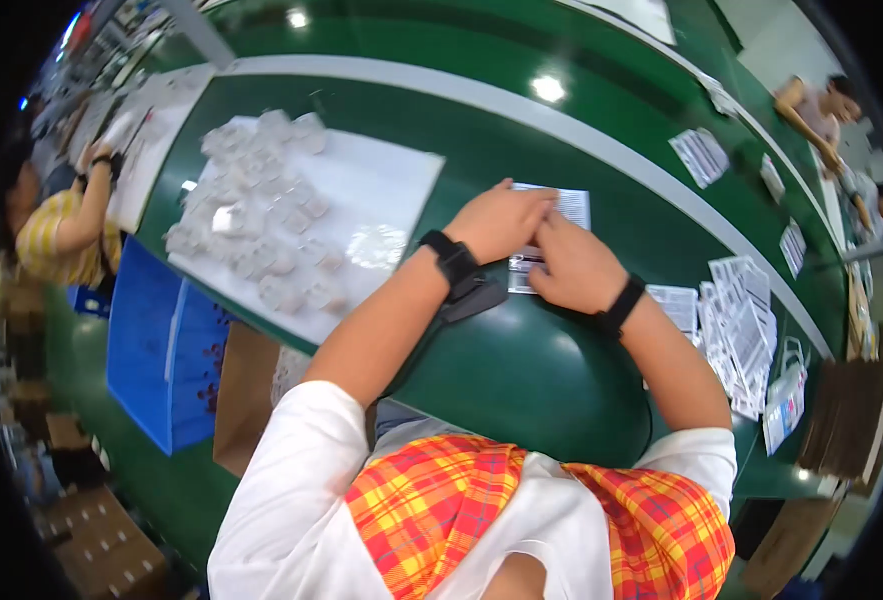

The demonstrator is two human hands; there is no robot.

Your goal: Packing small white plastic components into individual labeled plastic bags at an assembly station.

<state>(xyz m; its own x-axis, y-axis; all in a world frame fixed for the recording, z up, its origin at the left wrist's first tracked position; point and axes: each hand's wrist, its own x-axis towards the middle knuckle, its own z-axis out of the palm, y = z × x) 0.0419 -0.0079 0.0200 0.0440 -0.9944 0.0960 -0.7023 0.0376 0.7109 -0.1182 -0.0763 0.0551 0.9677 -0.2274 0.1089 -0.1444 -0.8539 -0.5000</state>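
Note:
A white sheet with dark print [574,207] lies on the green table in front of me, partly covered by both hands. My left hand [501,226] reaches across its left side with the fingers pressed together and bent toward the right. From the other side, my right hand [579,268] meets it, fingertips at the left hand's fingers and thumb low on the sheet. Both hands look closed on the sheet, though most fingertips are hidden. Each wrist wears a black band; a dark flat device [474,299] hangs at the left one.
Many clear plastic pieces [251,205] cover a white board [401,185] at left. Printed sheets [736,330] and a clear packet [785,405] lie at right. Flat packets [699,158] rest beyond the pale rail. A blue bin [146,345] and cardboard box [246,400] stand lower left. Co-workers sit at both sides.

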